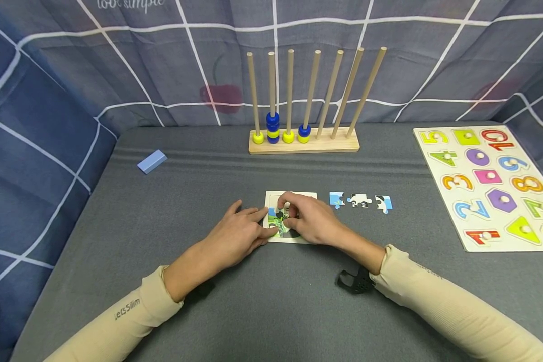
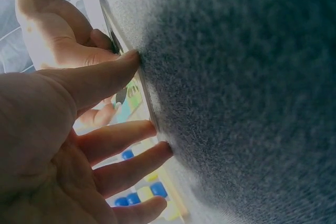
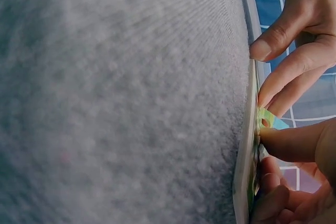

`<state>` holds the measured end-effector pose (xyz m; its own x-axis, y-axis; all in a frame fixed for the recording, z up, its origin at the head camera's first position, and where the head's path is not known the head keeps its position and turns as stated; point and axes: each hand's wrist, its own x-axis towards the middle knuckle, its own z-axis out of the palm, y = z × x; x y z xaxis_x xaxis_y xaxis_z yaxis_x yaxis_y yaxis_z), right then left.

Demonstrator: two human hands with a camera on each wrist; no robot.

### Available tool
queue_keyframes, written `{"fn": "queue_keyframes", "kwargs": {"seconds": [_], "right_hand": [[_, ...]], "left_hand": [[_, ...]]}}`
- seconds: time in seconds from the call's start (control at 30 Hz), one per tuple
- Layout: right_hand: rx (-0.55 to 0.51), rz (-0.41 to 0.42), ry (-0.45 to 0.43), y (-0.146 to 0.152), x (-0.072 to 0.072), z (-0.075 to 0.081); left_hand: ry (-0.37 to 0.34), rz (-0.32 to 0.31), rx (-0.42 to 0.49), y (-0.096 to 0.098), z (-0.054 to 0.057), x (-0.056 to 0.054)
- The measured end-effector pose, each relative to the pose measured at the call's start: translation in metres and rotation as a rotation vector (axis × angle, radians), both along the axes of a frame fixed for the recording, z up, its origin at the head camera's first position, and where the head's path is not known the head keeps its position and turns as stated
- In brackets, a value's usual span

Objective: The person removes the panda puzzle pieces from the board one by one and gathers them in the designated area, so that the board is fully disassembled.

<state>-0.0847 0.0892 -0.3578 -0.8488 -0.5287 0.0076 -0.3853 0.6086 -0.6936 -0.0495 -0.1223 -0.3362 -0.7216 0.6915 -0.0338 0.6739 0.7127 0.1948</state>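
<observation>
A square jigsaw puzzle board (image 1: 273,193) with a pale frame lies in front of me, green and blue pieces in its left part. My left hand (image 1: 240,236) rests at its left side, fingers spread and thumb on the frame's edge. Over the board's middle, my right hand (image 1: 314,218) pinches a puzzle piece (image 3: 272,121) between thumb and index finger; this piece is tilted up, green and blue in the right wrist view. The right hand hides much of the board. Just right of it lie three loose jigsaw pieces (image 1: 359,200) in blue, black and white.
A wooden peg rack (image 1: 319,146) with blue and yellow rings stands behind the board. At the right lies a number-and-shape peg board (image 1: 468,201). A blue block (image 1: 152,161) sits at the back left. Grid-patterned cloth (image 1: 172,60) hangs behind the grey table.
</observation>
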Motion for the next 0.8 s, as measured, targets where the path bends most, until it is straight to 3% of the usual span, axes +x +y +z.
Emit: {"fn": "queue_keyframes", "kwargs": {"seconds": [0.1, 0.33, 0.8], "right_hand": [[-0.052, 0.014, -0.021, 0.0014, -0.0001, -0.0006], [-0.251, 0.061, -0.178, 0.0056, -0.0026, -0.0005], [-0.172, 0.037, -0.115, 0.0034, -0.0028, -0.0005]], "left_hand": [[-0.001, 0.002, 0.004, 0.0, -0.0002, 0.0002], [0.006, 0.001, -0.002, 0.0, -0.0006, -0.0001], [-0.004, 0.0, -0.012, -0.0002, 0.0002, -0.0001]]}}
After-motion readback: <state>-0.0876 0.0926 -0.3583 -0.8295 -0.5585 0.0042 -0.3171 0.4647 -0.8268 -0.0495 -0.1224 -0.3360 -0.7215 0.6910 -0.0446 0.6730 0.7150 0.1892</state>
